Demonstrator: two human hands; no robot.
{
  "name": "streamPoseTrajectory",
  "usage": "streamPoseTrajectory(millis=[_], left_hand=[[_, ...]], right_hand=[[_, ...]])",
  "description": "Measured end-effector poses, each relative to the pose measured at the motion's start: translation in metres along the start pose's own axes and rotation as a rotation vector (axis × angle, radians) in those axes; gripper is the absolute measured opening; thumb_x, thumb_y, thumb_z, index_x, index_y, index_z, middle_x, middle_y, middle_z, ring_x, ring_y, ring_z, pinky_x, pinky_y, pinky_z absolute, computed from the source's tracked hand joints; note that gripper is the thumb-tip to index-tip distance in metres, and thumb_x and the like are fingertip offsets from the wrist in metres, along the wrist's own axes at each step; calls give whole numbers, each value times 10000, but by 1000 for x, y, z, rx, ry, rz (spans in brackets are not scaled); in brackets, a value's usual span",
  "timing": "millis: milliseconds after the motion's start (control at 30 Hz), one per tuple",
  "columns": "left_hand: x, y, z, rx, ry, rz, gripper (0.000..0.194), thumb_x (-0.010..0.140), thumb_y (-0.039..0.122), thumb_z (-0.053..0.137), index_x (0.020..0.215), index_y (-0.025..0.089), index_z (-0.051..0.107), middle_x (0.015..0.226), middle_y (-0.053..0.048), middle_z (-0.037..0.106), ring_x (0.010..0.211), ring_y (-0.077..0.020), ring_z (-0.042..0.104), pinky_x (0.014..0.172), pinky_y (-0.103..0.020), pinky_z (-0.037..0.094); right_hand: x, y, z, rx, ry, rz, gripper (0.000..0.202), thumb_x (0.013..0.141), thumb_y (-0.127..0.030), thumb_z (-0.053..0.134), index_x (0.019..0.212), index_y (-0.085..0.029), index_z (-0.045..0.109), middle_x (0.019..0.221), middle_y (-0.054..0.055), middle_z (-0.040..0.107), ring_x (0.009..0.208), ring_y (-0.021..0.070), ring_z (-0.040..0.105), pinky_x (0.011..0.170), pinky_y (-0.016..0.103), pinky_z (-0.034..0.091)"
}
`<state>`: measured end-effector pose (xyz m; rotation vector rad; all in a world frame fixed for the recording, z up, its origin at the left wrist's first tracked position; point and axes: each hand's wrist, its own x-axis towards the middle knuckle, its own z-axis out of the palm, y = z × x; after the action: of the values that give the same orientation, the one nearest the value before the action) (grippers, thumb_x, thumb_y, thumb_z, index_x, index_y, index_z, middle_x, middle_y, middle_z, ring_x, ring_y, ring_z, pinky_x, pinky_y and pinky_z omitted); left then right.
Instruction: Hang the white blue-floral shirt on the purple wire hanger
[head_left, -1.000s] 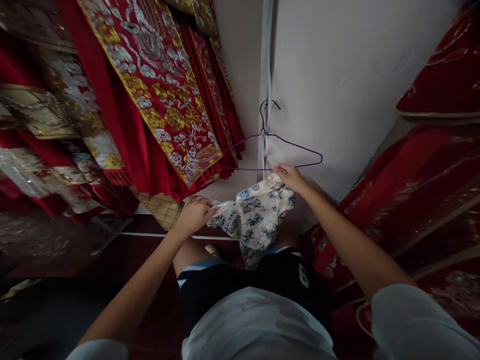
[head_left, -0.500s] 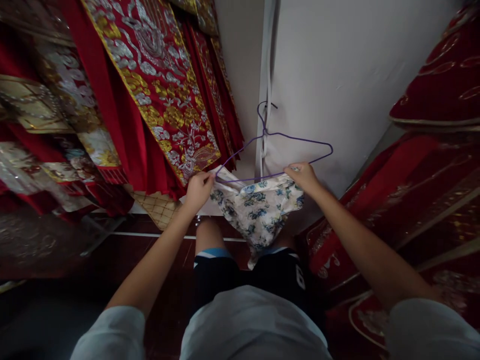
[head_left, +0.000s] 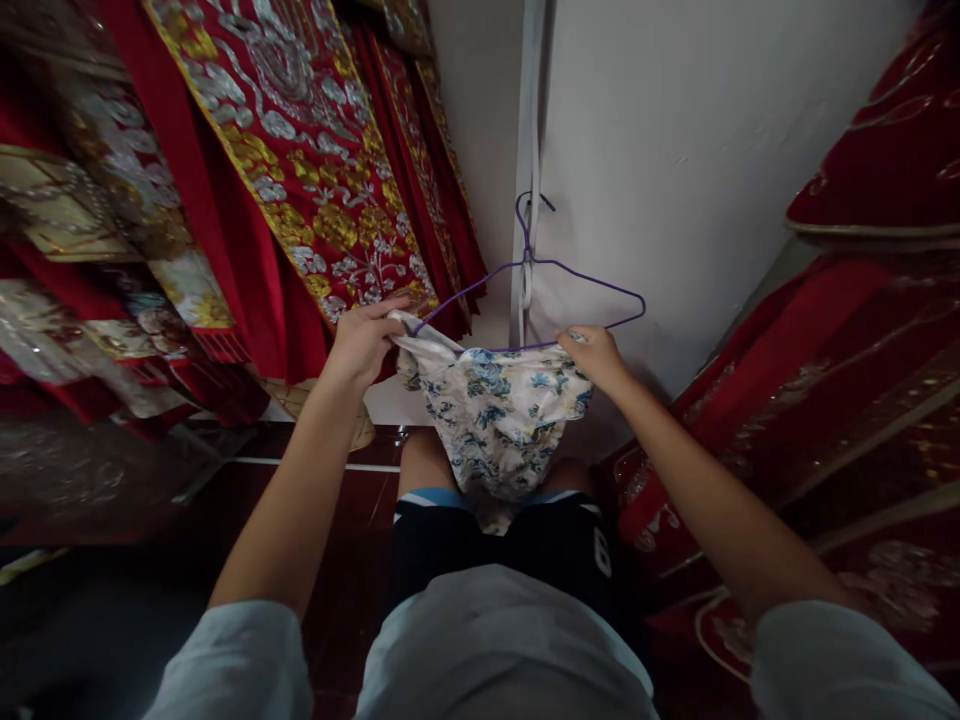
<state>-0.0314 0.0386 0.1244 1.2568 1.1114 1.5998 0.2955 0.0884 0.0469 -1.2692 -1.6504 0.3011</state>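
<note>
A white garment with blue flowers (head_left: 502, 410) hangs down in front of my knees, its top edge stretched between both hands. My left hand (head_left: 365, 340) pinches its left corner, thumb and fingers closed on the cloth. With its fingertips, my right hand (head_left: 596, 352) grips the top edge near the right side. A purple wire hanger (head_left: 581, 272) hangs by its hook from a peg on the wall. The hanger's left end reaches inside the garment's left corner, while its right end sticks out bare above my right hand. The cloth hides part of the bottom bar.
Red costumes with gold and silver embroidery (head_left: 300, 140) hang at the left. More dark red embroidered cloth (head_left: 750, 400) fills the right side. Straight ahead, a white strip (head_left: 527, 100) runs down the pale wall (head_left: 675, 120). The floor (head_left: 352, 510) is dark red tile.
My left hand has moved left and up, pulling the garment's left corner outward over the hanger's end. The hanger has shifted slightly left, and the cloth is stretched wider.
</note>
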Motion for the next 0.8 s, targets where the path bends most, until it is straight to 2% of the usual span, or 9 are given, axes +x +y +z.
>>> streamPoseTrajectory(millis=[133, 233, 433, 533, 600, 633, 700, 767, 800], left_hand=[[-6, 7, -5, -122, 64, 25, 364, 566, 31, 609, 906, 96, 720, 765, -44, 668, 745, -141, 625, 753, -261, 518], [5, 4, 9, -83, 80, 165, 371, 606, 63, 629, 964, 115, 713, 856, -55, 685, 864, -179, 650, 843, -301, 531], [53, -21, 58, 448, 21, 526, 480, 737, 172, 646, 1217, 148, 640, 1237, -110, 641, 1168, -260, 579, 1026, -402, 453], [62, -33, 72, 708, -49, 625, 402, 812, 232, 627, 1204, 142, 647, 1229, -127, 633, 1168, -257, 570, 1047, -392, 422], [61, -37, 74, 827, -93, 684, 304, 876, 288, 578, 1131, 157, 680, 1148, -113, 650, 1102, -242, 590, 1017, -372, 430], [59, -37, 74, 867, -114, 712, 283, 908, 312, 539, 1097, 166, 691, 1104, -104, 655, 1061, -233, 598, 990, -359, 440], [57, -35, 69, 919, -146, 754, 295, 951, 332, 471, 1060, 178, 698, 1039, -95, 655, 992, -219, 603, 932, -334, 451], [59, -30, 63, 965, -157, 778, 298, 958, 324, 451, 1048, 177, 695, 1006, -98, 650, 951, -216, 599, 889, -323, 451], [60, -28, 61, 988, -155, 786, 293, 956, 317, 451, 1034, 175, 694, 996, -100, 645, 939, -218, 596, 875, -323, 448]], right_hand=[[1, 1, 8, 16, -4, 14, 354, 745, -447, 477, 506, -221, 347, 542, -40, 225, 564, 118, 277, 539, 280, 215], [-2, -2, 12, 49, -38, 48, 351, 744, -469, 482, 523, -221, 370, 535, -43, 229, 564, 120, 282, 531, 280, 210], [-9, -10, 19, 126, -85, 77, 429, 776, -543, 506, 533, -225, 354, 541, -42, 263, 567, 118, 307, 539, 268, 245], [-8, -8, 17, 96, -71, 50, 456, 802, -545, 498, 527, -225, 325, 539, -42, 267, 568, 122, 330, 559, 268, 272], [-10, -6, 12, 112, -66, 12, 421, 810, -548, 509, 568, -216, 413, 569, -32, 385, 616, 142, 424, 612, 265, 342], [-12, -4, 8, 129, -66, -19, 379, 797, -550, 543, 639, -208, 497, 638, -17, 491, 688, 164, 494, 670, 269, 387], [-20, -1, -4, 165, -69, -92, 389, 728, -538, 660, 923, -205, 617, 948, 38, 646, 918, 217, 575, 820, 303, 439], [-28, 7, -19, 187, -75, -143, 681, 634, -482, 768, 1227, -226, 554, 1272, 84, 587, 1083, 253, 566, 909, 344, 448], [-31, 12, -27, 190, -72, -152, 817, 605, -448, 793, 1331, -231, 487, 1356, 99, 535, 1106, 264, 565, 916, 356, 455]])
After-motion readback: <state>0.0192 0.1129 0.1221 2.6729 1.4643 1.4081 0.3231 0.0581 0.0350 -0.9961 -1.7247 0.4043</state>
